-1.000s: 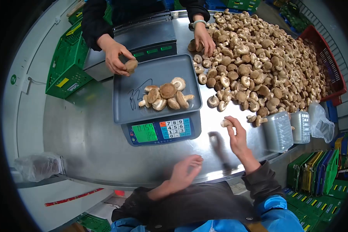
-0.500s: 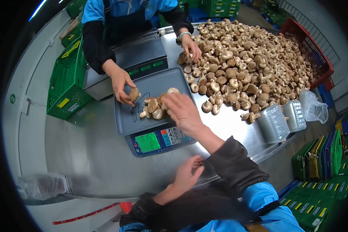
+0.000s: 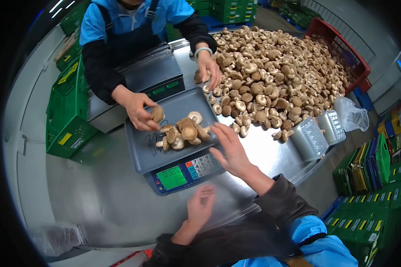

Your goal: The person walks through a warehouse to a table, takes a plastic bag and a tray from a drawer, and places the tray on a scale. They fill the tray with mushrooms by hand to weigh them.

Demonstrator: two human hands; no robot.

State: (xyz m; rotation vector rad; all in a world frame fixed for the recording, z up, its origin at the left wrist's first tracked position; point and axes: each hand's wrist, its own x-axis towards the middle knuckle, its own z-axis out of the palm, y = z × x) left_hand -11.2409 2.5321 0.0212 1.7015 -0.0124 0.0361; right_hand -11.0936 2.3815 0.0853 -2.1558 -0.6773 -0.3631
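Observation:
Several brown-capped mushrooms (image 3: 182,132) lie clustered on the grey tray (image 3: 142,155) of a digital scale (image 3: 187,175) with a lit green display. At the tray's right edge, beside the mushrooms, my right hand (image 3: 232,153) has its fingers spread and holds nothing; a fingertip is close to the nearest stem. My left hand (image 3: 200,207) hovers in front of the scale, blurred, fingers loosely bent with thumb apart and nothing visible in it. Across the table, a co-worker's hand (image 3: 138,109) holds one mushroom (image 3: 157,114) over the tray. Their other hand (image 3: 208,69) touches mushrooms at the heap's edge.
A large mushroom heap (image 3: 272,75) spreads from a tipped red crate (image 3: 354,58). Clear plastic trays (image 3: 309,139) and a plastic bag (image 3: 351,113) sit at the right. A second scale (image 3: 151,75) stands before the co-worker. Green crates (image 3: 69,111) are at the left.
My right hand has drawn back from the mushrooms to the tray's right edge and opened. More mushrooms show on the tray. My left hand has shifted slightly left; the camera view has moved a little.

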